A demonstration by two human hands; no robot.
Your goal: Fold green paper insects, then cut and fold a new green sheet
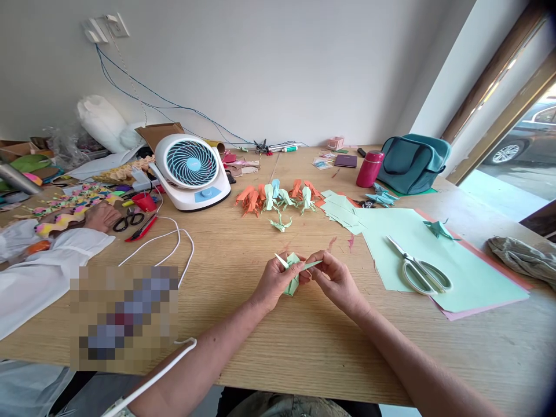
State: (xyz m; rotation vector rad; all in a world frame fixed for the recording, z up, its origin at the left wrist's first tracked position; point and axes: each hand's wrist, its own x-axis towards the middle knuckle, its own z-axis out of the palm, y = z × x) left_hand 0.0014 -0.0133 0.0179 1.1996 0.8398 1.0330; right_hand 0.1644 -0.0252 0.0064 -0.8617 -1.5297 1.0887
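Observation:
Both my hands hold one light green folded paper figure [296,267] just above the wooden table [243,347]. My left hand [277,280] grips its body from the left, fingers curled round it. My right hand [333,277] pinches a thin pointed flap that sticks out to the right. A row of finished orange, green and blue paper figures [278,197] lies farther back, with one single green figure [281,223] in front of it.
White-handled scissors [420,270] lie on a large green sheet [438,255] at right, near small cut green squares [341,209]. A white desk fan [191,171], a red bottle [369,168] and a teal bag [412,163] stand behind. Another person's hand [102,215] rests at left by black scissors [129,220].

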